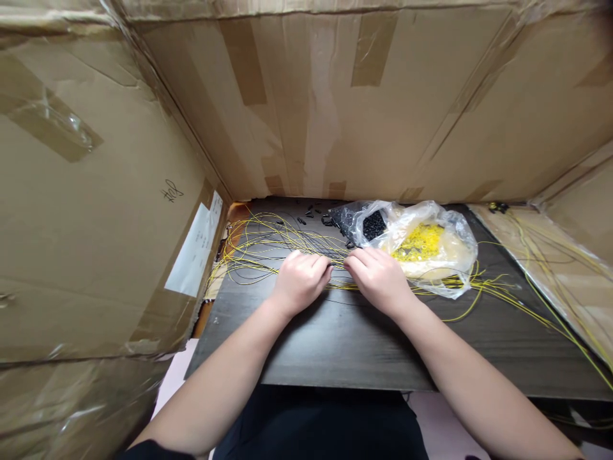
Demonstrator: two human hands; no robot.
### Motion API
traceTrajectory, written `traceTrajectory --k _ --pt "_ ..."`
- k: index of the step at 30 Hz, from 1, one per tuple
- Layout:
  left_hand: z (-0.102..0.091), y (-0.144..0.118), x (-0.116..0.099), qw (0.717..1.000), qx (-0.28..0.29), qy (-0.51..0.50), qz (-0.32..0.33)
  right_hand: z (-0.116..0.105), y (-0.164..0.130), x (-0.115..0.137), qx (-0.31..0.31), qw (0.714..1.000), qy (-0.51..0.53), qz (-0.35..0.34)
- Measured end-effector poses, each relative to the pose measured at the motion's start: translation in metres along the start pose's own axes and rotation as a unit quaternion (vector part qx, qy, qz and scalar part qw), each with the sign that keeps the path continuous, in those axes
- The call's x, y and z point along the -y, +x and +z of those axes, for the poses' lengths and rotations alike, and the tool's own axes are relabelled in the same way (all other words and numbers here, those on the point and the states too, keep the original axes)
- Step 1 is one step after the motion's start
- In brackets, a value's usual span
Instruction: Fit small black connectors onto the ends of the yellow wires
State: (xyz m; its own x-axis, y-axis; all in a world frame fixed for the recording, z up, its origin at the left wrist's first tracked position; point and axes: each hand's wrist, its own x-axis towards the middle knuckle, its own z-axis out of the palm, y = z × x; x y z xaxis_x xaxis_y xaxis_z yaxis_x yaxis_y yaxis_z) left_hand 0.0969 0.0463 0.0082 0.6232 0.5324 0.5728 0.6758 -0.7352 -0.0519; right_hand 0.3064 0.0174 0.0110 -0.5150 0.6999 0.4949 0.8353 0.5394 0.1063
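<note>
Both hands (pixel 338 278) pinch yellow cords (pixel 268 246); plastic bag (pixel 431 246) beside, cardboard walls (pixel 335 102) around.

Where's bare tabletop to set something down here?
Free: the dark table strip between the hands and the near edge. Crowded: behind the left hand and right hand, with yellow cords and the plastic bag.

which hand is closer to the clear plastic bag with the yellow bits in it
Right. The right hand lies just beside the plastic bag, at its near-left edge, fingers on the yellow cords. The left hand sits further left, beyond the right hand from the bag.
</note>
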Motion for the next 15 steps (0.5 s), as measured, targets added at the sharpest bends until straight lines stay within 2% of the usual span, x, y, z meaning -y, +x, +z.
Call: traceTrajectory --k 8,15 --pt "0.0009 -0.0003 0.0003 1.000 0.001 0.012 -0.008 0.0021 0.0034 0.0078 0.019 1.000 0.005 0.024" --pt "0.0006 -0.0013 -0.0001 1.000 0.003 -0.009 -0.010 0.0061 0.0024 0.0065 0.043 0.997 0.056 0.030"
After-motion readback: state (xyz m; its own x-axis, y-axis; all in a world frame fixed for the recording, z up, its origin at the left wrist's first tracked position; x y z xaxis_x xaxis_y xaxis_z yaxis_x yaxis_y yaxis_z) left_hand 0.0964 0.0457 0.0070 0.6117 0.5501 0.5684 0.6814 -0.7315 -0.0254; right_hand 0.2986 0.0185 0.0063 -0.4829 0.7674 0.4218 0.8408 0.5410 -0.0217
